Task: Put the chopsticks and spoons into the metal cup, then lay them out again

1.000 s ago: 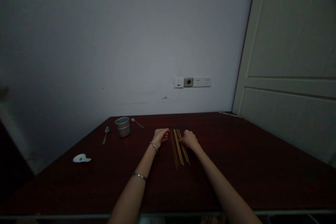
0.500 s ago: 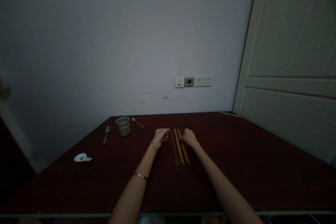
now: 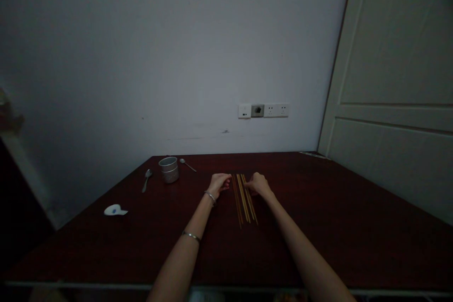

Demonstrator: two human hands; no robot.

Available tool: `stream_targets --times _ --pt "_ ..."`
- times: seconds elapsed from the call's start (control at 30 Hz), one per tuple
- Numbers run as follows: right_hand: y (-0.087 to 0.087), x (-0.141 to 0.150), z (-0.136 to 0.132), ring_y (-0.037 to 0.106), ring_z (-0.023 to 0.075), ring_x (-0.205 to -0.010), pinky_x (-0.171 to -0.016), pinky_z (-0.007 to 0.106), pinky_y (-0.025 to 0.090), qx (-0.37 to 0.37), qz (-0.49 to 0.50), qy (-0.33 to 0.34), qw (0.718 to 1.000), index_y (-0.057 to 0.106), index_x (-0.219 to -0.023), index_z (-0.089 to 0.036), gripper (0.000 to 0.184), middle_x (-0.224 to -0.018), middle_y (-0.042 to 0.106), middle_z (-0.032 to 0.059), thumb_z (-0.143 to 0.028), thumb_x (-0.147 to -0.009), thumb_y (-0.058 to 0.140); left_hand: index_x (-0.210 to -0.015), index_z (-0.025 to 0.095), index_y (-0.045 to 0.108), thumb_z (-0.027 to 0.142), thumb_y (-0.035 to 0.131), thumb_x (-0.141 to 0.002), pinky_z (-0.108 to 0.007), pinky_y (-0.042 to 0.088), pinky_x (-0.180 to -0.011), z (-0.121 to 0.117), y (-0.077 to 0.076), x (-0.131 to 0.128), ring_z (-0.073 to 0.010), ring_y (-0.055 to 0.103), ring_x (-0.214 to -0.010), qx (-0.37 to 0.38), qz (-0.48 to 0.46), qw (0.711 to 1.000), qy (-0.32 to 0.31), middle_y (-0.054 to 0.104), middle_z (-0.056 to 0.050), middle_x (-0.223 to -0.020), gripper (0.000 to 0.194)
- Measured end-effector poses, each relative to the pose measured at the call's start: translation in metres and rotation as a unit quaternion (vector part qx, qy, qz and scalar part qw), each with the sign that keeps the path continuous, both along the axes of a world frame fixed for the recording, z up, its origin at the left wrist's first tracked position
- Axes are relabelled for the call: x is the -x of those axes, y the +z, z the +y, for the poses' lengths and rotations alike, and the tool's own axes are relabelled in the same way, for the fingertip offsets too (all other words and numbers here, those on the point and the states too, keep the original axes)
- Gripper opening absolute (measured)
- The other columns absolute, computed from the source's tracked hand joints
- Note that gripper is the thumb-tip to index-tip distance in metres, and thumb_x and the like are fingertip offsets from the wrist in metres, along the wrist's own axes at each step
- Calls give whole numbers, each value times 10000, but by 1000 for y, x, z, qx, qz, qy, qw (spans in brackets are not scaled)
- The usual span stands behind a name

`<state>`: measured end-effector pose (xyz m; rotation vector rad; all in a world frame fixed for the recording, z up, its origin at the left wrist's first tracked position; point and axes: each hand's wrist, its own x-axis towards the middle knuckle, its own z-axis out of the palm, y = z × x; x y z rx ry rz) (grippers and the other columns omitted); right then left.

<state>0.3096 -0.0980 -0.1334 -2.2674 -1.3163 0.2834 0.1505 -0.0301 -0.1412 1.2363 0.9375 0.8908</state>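
Several chopsticks lie side by side on the dark red table in front of me, their far ends fairly level and their near ends uneven. The reddish-brown chopsticks (image 3: pixel 238 203) are on the left; the pale yellow chopsticks (image 3: pixel 245 203) are on the right. My left hand (image 3: pixel 220 182) has its fingers curled, with thumb and index fingertip pinched at the far end of the leftmost brown chopstick. Across from it, my right hand (image 3: pixel 259 184) is bent over the rightmost pale chopstick, fingertips closed at its upper part. Its grip is partly hidden.
On the left stand a grey metal cup (image 3: pixel 170 171), a metal spoon (image 3: pixel 146 180) and another spoon (image 3: pixel 188 165) behind. A white soup spoon (image 3: pixel 115 210) lies nearer. A wall with sockets (image 3: pixel 271 111) bounds the table (image 3: pixel 336 226) at the back.
The whole view has shifted slightly, so things appear a little further right. My right hand's fingers look slightly straighter at the pale chopsticks. My left hand stays at the brown ones.
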Motion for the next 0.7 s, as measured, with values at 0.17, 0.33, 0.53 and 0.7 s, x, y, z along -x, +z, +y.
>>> stream_targets --times 0.17,0.33,0.53,0.7 --pt "9 -5 0 643 238 -759 -595 249 457 -38 -34 5 999 650 -790 -118 251 -815 667 160 -333 -684 576 -621 124 584 308 678 -604 -191 390 -465 -2 0 -1 -49 453 -425 -9 10 1000 2 515 23 -521 207" --pt "17 -9 7 639 226 -759 -607 242 439 -41 -44 27 998 654 -774 -131 214 -820 666 152 -295 -714 531 -681 122 604 302 669 -613 -191 398 -472 2 5 1 -50 461 -434 -18 2 1000 -2 512 25 -530 204" --pt "15 -28 22 634 237 -768 -608 249 421 -83 -86 58 991 645 -732 -142 208 -784 665 133 -280 -729 489 -715 119 615 241 663 -634 -201 406 -477 35 41 14 -57 468 -430 -23 102 994 -37 533 17 -530 154" --pt "-9 -53 26 630 185 -615 -541 221 417 -76 -24 75 994 610 -645 -140 223 -658 650 101 -284 -749 475 -753 86 609 263 602 -739 -253 453 -549 81 79 28 -107 541 -558 -62 185 981 2 588 -42 -657 178"
